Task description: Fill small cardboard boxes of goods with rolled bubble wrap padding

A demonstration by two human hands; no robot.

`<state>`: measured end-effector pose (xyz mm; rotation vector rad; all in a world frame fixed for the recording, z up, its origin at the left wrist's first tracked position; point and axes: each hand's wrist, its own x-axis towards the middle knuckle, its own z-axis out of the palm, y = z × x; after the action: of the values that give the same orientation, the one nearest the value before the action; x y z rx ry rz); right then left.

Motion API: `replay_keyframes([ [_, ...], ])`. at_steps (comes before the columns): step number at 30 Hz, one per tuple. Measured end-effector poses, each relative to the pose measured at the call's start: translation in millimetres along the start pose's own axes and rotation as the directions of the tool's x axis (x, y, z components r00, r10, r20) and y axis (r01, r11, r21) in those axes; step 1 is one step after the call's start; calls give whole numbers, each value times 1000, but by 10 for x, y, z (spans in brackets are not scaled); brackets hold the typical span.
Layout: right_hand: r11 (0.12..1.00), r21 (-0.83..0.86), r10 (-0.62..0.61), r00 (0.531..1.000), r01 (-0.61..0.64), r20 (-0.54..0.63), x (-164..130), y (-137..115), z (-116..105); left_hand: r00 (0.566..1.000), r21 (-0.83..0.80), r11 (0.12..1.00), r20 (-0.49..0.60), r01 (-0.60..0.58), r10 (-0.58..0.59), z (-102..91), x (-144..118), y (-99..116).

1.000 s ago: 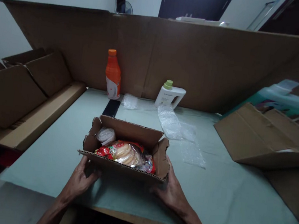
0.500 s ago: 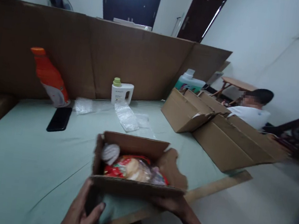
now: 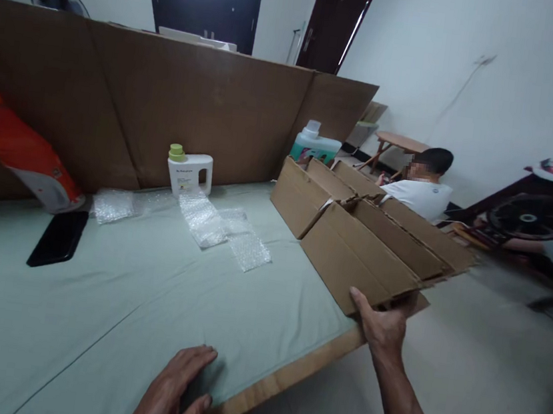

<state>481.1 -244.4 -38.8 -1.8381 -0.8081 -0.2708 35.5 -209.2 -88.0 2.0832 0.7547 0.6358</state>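
Observation:
My right hand (image 3: pixel 386 324) grips the near end of a brown cardboard box (image 3: pixel 346 256) at the right edge of the table. Its thumb lies on the box's side and the other fingers are partly hidden behind the corner. My left hand (image 3: pixel 179 383) is open above the near edge of the green-covered table (image 3: pixel 130 330), thumb apart from the fingers, holding nothing. A second cardboard box (image 3: pixel 298 196) stands end to end with the first, farther back.
A white bottle with a green cap (image 3: pixel 190 173), bubble wrap (image 3: pixel 249 244), a black phone (image 3: pixel 58 239) and a tilted orange bottle (image 3: pixel 26 153) lie or stand toward the back. A teal bottle (image 3: pixel 317 146) is behind the boxes. A cardboard wall (image 3: pixel 208 104) borders the table. A person (image 3: pixel 420 184) sits beyond.
The open box of packets that was between both hands is out of view. My right hand has moved right onto the cardboard box. The view has turned right.

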Motion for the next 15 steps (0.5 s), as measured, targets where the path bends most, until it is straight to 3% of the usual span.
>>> replay_keyframes([
  [3,996,-55,69,997,-67,34,-135,19,-71,1000,-36,999,-20,9,-9,-32,-3,23],
  [6,964,-205,184,981,-167,67,-503,37,-260,995,-86,995,-77,55,-62,-80,-99,3],
  [8,974,-226,63,988,-30,140,-772,2,-296,982,-92,986,-118,137,-148,-114,-185,-22],
  [10,985,-121,-85,949,127,302,-962,-114,-148,966,-91,973,-132,210,-221,-145,-249,-34],
  [12,963,30,-244,826,266,508,-1029,-330,221,964,-109,970,-137,216,-230,-176,-266,-22],
  [15,861,218,-473,565,460,676,-921,-811,1087,978,-160,973,-97,168,-185,-234,-237,33],
])
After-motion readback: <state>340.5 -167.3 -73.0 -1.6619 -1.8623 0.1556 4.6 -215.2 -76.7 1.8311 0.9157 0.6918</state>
